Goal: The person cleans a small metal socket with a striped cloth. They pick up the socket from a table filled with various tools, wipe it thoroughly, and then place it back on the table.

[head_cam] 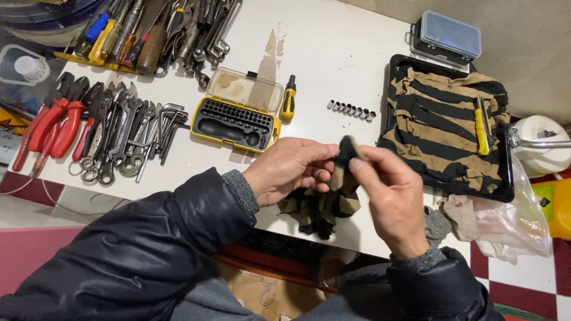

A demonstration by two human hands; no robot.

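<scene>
Both hands meet near the bench's (333,53) front edge, low of centre in the head view, and between them is a striped rag (318,208) in tan and black. The right hand (389,190) pinches the rag's top end between thumb and forefinger, the grip narrow and closed on the cloth, and something small and dark seems wrapped in that fold, though what it is cannot be told. The left hand (291,169) sits at 9 o'clock from that pinch, its fingers curled onto the same rag, touching or all but touching the right fingertips. The rag hangs from the grip toward 6 o'clock, so its long axis runs roughly up and down, the loose bulk below the left palm. Both hands are about equally near; the right holds the upper end. At 12 o'clock from the hands lies a row of sockets (351,110), about eight, well apart from them. At 10 o'clock stands one open yellow bit case (238,122), with one stubby driver (288,98) just beside it. At 2 o'clock one black tray (505,193) carries a second striped cloth (446,125) and one yellow tool (482,128). One closed box (446,35) sits beyond. Pliers (56,122) with red handles, about three, lie at far 9 o'clock.
</scene>
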